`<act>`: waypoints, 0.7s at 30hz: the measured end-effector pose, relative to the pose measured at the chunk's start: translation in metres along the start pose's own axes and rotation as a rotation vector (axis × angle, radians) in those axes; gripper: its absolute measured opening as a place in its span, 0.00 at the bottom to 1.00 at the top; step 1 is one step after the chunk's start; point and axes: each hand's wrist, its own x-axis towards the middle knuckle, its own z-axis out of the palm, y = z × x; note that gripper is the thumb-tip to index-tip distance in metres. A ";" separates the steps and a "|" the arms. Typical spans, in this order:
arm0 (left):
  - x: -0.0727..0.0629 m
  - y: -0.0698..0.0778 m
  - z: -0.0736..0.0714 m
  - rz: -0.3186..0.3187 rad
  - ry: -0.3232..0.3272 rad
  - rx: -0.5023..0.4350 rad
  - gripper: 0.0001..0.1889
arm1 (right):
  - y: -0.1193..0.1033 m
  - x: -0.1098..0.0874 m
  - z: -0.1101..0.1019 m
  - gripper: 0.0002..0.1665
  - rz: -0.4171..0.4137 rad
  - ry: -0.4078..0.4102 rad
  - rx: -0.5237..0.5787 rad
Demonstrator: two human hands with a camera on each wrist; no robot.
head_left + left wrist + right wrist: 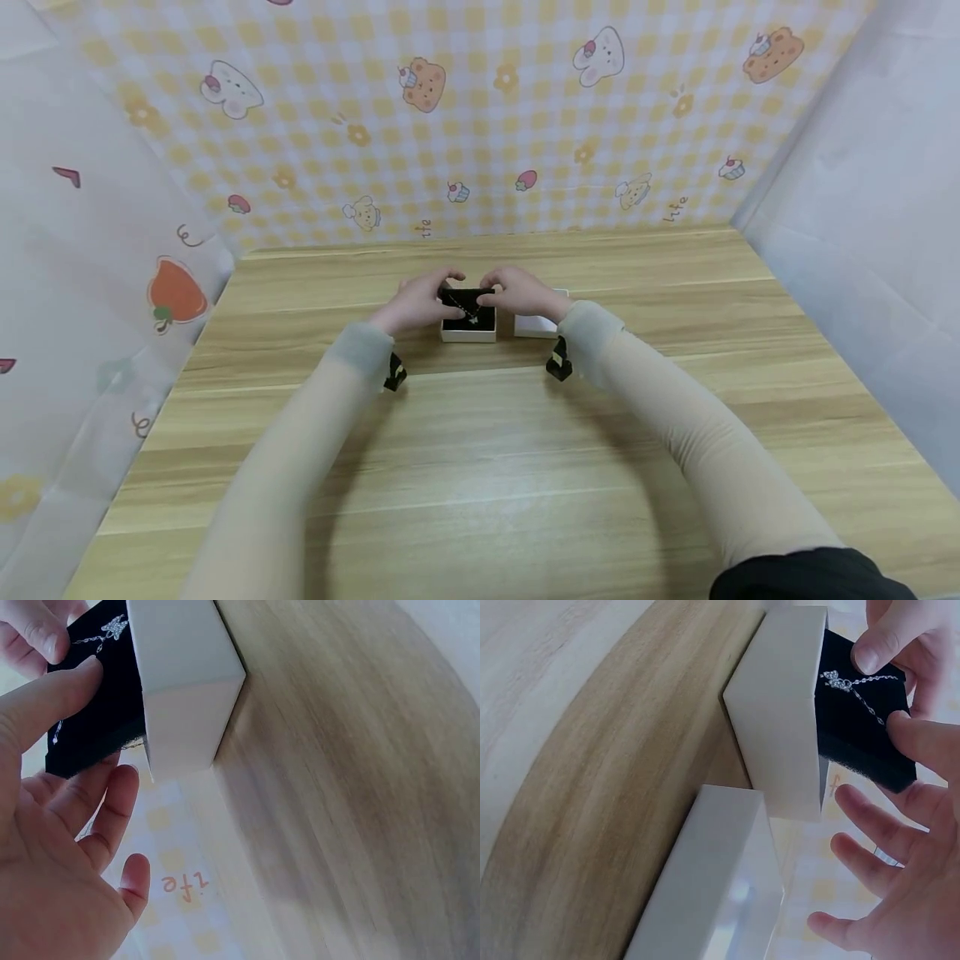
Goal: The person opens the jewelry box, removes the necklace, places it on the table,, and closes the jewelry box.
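Note:
A small white box (468,337) sits on the wooden table with a black padded insert (862,742) tilted up out of its opening. Across the insert's face lies a silver chain necklace (870,705), its sparkling pendant (114,627) near the box rim. My left hand (422,302) pinches one upper corner of the insert, thumb on the front and fingers behind. At the opposite corner my right hand (521,293) does the same, its thumb resting by the chain. The other fingers of both hands spread loosely behind the insert.
A white box lid (705,877) lies just right of the box, partly under my right wrist in the head view. A checked cloth backdrop (480,125) stands behind the table (480,467), with white sheets at both sides.

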 end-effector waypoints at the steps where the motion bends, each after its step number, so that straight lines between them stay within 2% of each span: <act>1: -0.001 0.000 0.000 0.002 0.000 -0.007 0.33 | 0.000 0.000 0.000 0.15 -0.003 -0.001 0.004; 7: -0.002 -0.001 -0.003 -0.009 -0.003 -0.034 0.30 | -0.002 0.001 -0.003 0.13 -0.018 -0.004 0.021; 16: -0.002 0.002 -0.005 -0.036 -0.007 -0.146 0.23 | -0.003 0.000 -0.008 0.14 0.008 0.007 0.037; 21: -0.003 0.003 -0.008 -0.036 -0.007 -0.159 0.25 | -0.004 -0.001 -0.012 0.13 -0.013 0.010 0.054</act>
